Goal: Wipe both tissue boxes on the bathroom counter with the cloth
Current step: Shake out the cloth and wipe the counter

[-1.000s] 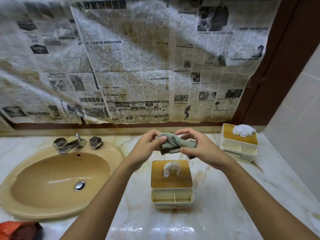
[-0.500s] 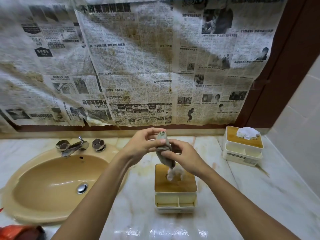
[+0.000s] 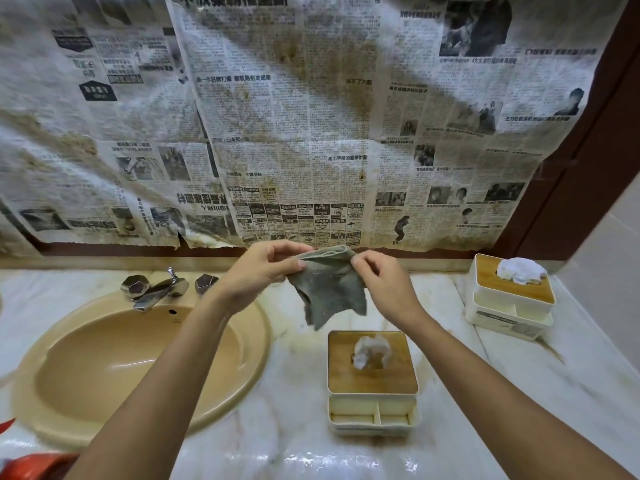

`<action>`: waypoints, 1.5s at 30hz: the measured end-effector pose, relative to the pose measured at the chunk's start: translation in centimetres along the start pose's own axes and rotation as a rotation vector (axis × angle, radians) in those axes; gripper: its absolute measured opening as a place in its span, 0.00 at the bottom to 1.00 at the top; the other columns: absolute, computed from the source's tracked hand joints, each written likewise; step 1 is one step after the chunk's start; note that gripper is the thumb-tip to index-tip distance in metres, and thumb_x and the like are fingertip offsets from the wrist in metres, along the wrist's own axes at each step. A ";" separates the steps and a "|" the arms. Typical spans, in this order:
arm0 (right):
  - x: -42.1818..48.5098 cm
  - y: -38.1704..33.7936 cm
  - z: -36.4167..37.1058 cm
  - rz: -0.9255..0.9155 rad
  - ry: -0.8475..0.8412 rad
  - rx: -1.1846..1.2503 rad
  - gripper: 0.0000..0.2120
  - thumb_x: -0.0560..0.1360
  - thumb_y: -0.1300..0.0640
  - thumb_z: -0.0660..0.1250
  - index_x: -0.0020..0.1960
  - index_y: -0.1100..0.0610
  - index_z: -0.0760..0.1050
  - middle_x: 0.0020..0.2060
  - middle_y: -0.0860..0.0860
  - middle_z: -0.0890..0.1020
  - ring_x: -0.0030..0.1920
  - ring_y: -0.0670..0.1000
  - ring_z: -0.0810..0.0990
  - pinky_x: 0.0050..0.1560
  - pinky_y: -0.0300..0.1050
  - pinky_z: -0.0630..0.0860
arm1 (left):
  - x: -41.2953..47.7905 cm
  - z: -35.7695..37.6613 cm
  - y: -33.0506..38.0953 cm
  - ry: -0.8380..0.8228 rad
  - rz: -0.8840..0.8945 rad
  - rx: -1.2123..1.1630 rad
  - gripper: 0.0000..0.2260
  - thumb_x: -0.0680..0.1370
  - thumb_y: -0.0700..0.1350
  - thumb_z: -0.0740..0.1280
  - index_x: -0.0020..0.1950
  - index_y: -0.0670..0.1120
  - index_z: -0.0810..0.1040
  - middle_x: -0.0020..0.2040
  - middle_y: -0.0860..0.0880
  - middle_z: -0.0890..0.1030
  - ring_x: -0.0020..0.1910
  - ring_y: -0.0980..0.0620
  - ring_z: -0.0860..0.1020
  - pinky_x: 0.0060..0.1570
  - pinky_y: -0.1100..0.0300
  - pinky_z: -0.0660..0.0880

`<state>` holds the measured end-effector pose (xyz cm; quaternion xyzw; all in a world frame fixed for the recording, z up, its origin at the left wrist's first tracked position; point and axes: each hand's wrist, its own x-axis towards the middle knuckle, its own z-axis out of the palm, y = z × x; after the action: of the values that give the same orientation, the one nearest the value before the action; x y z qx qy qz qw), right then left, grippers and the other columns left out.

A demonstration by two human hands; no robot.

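Hands (image 3: 258, 271) (image 3: 384, 284) pinch limp grey cloth (image 3: 329, 292) above wood-lidded tissue box (image 3: 372, 375).

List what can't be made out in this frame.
Head view only:
- Red object, bottom-left: cut off by the frame edge; unidentifiable.
- Far tissue box: label too small to read.
- Near tissue box: rear face hidden behind its lid.
- Cloth: top corners covered by the left hand and right hand pinching it.
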<state>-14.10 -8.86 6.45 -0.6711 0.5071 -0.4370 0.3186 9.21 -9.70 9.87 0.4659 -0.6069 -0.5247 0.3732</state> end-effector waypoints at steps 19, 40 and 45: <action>7.7 8.2 9.4 0.653 -0.780 -0.073 0.09 0.81 0.60 0.63 0.45 0.63 0.77 0.37 0.61 0.82 0.33 0.56 0.83 0.37 0.47 0.84 | 5.9 -6.5 -13.7 -0.179 -0.433 0.221 0.11 0.76 0.35 0.71 0.57 0.41 0.78 0.40 0.47 0.77 0.38 0.51 0.79 0.42 0.54 0.80; 8.8 15.8 19.0 -0.453 -1.071 -0.919 0.28 0.73 0.43 0.68 0.70 0.48 0.66 0.71 0.56 0.64 0.69 0.59 0.64 0.65 0.54 0.67 | 6.1 -7.2 -29.1 0.519 -0.200 1.027 0.26 0.84 0.50 0.47 0.79 0.39 0.56 0.80 0.42 0.55 0.79 0.44 0.52 0.78 0.49 0.48; 12.4 17.9 19.3 -0.402 -1.111 -1.025 0.38 0.73 0.29 0.38 0.78 0.44 0.34 0.78 0.52 0.34 0.78 0.55 0.34 0.76 0.53 0.37 | 6.3 -7.0 -29.2 0.540 -0.200 1.050 0.27 0.83 0.51 0.45 0.79 0.39 0.55 0.80 0.42 0.54 0.80 0.45 0.52 0.78 0.50 0.49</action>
<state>-2.50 -26.12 -13.89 -0.9338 0.2806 0.2024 0.0910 19.05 -18.21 -17.88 0.7598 -0.6219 -0.0501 0.1827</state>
